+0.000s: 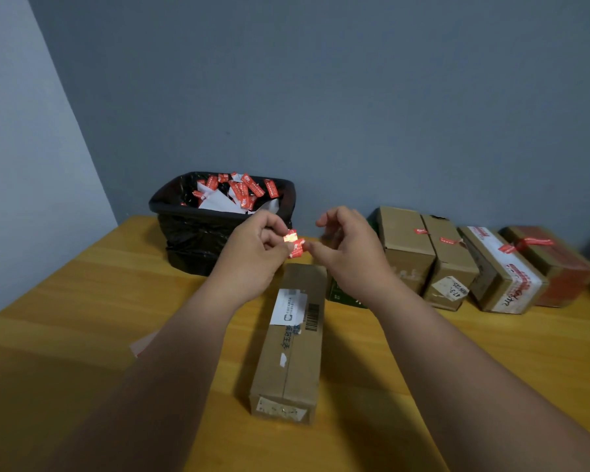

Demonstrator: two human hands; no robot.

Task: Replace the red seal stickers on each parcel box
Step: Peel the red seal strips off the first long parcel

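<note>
Both hands raised over the far end of a long cardboard parcel box (288, 342), lying lengthwise at centre of the wooden counter (82, 301); left hand (252, 253) pinching a crumpled red seal sticker (294, 245) between thumb and fingertips, other fingers curled in; right hand (348, 247) meeting the same sticker with thumb and forefinger, remaining fingers loosely bent above; sticker held in the air, off the box, folded on itself, probably being balled up for discarding or teased apart, cannot tell which; no red seal visible on the long box's top seam, so likely mid-swap. At 11 o'clock, a bin lined with a black bag (198, 229), heaped with red stickers and white backing paper, close enough for an easy toss. At 2 to 3 o'clock, a row of four smaller parcel boxes (457, 264) against the wall, each with a red seal across its top; a dark green box (341, 291) partly hidden behind the right wrist.
</note>
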